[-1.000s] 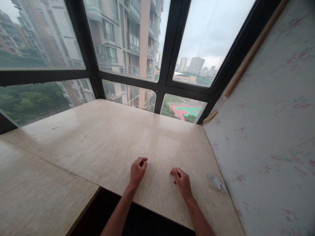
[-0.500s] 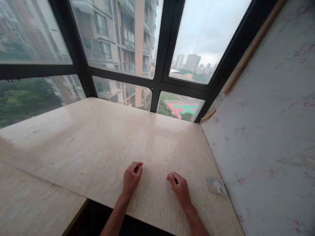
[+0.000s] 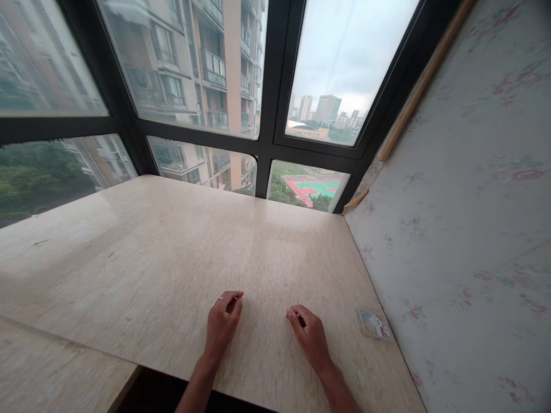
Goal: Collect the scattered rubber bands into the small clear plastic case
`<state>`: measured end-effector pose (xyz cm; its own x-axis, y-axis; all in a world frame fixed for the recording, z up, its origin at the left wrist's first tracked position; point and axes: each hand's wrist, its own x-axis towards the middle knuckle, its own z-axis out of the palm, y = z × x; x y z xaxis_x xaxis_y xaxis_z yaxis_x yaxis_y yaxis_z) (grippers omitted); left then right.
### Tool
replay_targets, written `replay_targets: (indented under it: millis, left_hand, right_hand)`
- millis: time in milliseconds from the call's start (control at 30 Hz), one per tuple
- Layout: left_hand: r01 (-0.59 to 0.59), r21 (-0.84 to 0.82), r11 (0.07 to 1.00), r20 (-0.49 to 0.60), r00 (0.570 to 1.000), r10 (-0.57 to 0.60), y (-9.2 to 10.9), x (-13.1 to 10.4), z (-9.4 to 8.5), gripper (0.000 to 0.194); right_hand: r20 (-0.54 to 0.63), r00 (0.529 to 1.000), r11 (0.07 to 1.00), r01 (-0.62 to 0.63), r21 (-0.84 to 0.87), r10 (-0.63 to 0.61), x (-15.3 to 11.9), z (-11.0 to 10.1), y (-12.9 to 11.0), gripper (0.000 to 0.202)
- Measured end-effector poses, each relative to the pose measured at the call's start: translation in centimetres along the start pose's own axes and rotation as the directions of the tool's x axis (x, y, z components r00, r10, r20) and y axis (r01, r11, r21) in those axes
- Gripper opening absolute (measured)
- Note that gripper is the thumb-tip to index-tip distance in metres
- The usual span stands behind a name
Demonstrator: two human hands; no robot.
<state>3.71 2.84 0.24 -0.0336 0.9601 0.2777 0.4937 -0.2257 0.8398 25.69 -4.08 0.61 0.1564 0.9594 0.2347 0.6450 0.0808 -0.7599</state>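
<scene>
My left hand rests on the beige marble-patterned surface, its fingers curled in and the thumb close to the index finger. A ring shows on one of its fingers. To the right, my right hand lies on the same surface, also curled, thumb tip against the fingers. I see nothing held in either hand. A gap of bare surface separates the two. The nearest object is a small clear plastic case with a white and reddish print, lying to the right of my right hand by the wall.
A wall with floral wallpaper bounds the surface on the right. Dark window frames close off the far and left sides. At the near edge, a dark opening lies below the surface. A small dark mark shows at far left.
The view has turned slightly, so everything sits a little further left. Both hands keep nearly the same curled pose on the surface. The plastic case has stayed in place.
</scene>
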Motion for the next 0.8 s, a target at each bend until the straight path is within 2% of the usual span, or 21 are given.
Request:
replay_targets:
  millis: [367,800]
  left_hand:
    - [-0.043,0.016,0.999,0.025,0.999,0.042,0.2,-0.21,-0.2,0.021]
    - [-0.04,0.019,0.999,0.028,0.999,0.04,0.04,-0.29,-0.13,0.022]
  right_hand:
    - [0.006,1.0,1.0,0.003,-0.012,-0.003,-0.19,-0.01,0.16,0.032]
    - [0.001,1.0,1.0,0.022,-0.005,-0.022,-0.24,-0.04,0.0,0.031]
